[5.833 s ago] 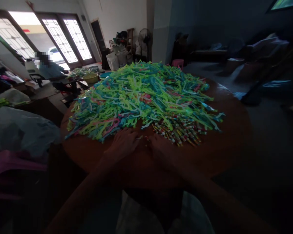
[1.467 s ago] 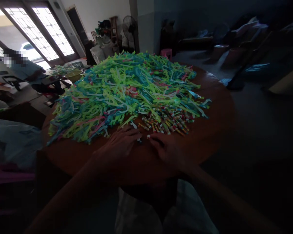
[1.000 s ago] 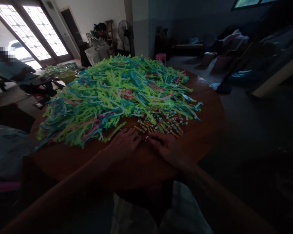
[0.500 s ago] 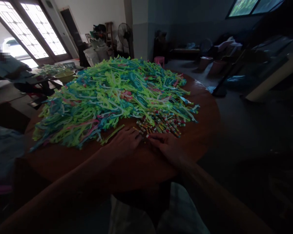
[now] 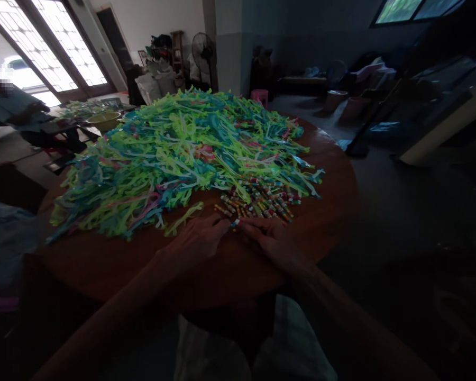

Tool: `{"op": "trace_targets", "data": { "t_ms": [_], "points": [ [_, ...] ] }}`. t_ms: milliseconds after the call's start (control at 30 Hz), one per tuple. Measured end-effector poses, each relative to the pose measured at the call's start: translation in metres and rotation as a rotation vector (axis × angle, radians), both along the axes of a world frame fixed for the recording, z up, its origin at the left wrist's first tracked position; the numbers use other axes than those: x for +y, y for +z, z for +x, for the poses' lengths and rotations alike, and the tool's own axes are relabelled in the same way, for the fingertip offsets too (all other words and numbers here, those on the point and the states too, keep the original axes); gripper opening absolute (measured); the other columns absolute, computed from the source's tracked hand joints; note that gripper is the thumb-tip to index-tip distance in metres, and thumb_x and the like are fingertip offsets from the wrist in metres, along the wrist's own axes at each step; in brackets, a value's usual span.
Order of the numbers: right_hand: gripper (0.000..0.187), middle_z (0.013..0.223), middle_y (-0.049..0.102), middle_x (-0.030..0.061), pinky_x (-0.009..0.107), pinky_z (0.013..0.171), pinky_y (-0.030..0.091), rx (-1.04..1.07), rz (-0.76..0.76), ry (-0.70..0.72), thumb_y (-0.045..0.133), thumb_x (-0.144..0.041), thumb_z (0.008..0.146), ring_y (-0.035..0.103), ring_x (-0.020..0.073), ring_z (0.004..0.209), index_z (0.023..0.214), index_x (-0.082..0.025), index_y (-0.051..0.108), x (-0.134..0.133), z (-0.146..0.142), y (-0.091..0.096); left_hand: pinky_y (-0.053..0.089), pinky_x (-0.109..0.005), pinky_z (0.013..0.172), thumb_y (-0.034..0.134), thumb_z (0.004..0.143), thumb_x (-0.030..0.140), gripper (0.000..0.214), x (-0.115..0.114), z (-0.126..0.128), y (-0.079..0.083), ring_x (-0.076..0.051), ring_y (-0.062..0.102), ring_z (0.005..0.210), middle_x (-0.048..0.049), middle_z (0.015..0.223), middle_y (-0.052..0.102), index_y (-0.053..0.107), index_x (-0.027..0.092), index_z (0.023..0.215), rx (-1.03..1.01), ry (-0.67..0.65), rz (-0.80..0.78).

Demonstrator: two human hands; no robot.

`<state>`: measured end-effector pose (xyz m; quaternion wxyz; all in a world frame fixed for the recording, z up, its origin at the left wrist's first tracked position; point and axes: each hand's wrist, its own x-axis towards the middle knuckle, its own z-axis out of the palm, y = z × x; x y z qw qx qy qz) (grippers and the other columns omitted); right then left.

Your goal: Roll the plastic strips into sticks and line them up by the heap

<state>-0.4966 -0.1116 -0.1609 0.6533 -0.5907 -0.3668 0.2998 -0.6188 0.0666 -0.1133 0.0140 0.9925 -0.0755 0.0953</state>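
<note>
A short stick (image 5: 236, 223) with white and blue parts lies between my fingertips, low over the front of the round wooden table (image 5: 222, 280). My right hand (image 5: 273, 236) pinches its right end with thumb and forefinger. Fingers curled, my left hand (image 5: 202, 235) closes at its left end; what exactly lies under those fingers is hard to see. Just beyond both hands is a loose heap of short striped sticks (image 5: 264, 202) in yellow, red, white and green. A few yellow-green strips (image 5: 186, 217) rest beside my left hand.
A large mound of green, blue and pink plastic strips (image 5: 182, 143) covers the far part of the table. Another person (image 5: 18, 108) sits at the left near a yellow basin (image 5: 104, 120). A pink stool (image 5: 259, 97) and a standing fan (image 5: 203, 50) are behind.
My left hand has drawn back slightly and its fingers have curled in toward the right hand. The short stick now shows between both hands. The right hand has barely moved.
</note>
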Motion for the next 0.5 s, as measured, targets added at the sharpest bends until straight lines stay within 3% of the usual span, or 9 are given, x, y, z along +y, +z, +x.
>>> {"op": "trace_targets", "data": {
  "t_ms": [100,300,500],
  "points": [
    [0.038,0.062,0.046,-0.0039,0.023,0.05,0.024,-0.089,-0.006,-0.002,0.06,-0.052,0.093,0.035,0.0089,0.054,0.082,-0.016,0.069,-0.001,0.003,-0.005,0.046,-0.031,0.076,0.039,0.102,0.012,0.025,0.002,0.0,-0.001,-0.019,0.061,0.087,-0.0069,0.1,0.065,0.062,0.017,0.112,0.023,-0.028,0.006],
    [0.029,0.084,0.07,0.0029,0.026,0.064,0.042,-0.395,0.012,0.015,0.053,-0.038,0.098,0.057,0.0151,0.072,0.097,-0.018,0.075,-0.004,0.007,-0.001,0.041,-0.032,0.069,0.039,0.1,0.012,0.026,0.006,-0.002,-0.004,-0.018,0.058,0.079,-0.0046,0.089,0.063,0.064,0.015,0.103,0.008,-0.067,0.069],
    [0.031,0.073,0.066,0.0033,0.026,0.061,0.042,-0.661,0.022,0.14,0.045,-0.029,0.1,0.054,0.0143,0.064,0.09,-0.017,0.072,-0.011,-0.003,0.008,0.037,-0.032,0.063,0.04,0.091,0.002,0.025,0.001,-0.015,0.0,-0.017,0.057,0.071,-0.0025,0.079,0.061,0.061,0.017,0.089,-0.032,-0.136,0.124]
  ]
}}
